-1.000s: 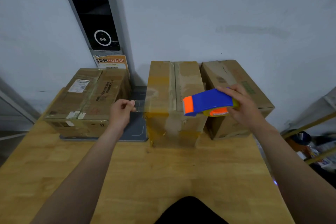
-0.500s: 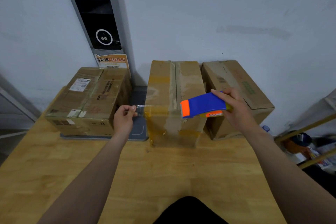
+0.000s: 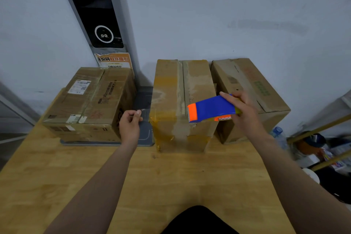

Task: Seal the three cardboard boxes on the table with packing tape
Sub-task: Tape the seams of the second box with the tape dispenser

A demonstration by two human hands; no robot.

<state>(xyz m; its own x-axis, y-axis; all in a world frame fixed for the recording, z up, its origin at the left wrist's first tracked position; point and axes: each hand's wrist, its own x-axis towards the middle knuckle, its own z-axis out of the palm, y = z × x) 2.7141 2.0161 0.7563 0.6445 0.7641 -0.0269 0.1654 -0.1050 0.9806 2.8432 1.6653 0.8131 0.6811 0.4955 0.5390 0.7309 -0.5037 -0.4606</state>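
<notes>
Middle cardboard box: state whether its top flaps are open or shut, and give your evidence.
Shut. Both top flaps of the middle box lie flat and meet along a centre seam.

Pale wall point(image 3: 228, 5) behind wooden table point(image 3: 171, 176).

Mirrored Chinese chars on orange sign point(image 3: 114, 60); white label point(image 3: 79, 87) on left box point(image 3: 106, 100) illegible.

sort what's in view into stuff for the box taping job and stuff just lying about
For the job: left box, middle box, right box, tape dispenser in the right hand, tape end pinched by the left hand.
Just lying about: water bottle, orange notice, grey mat, black panel.
</notes>
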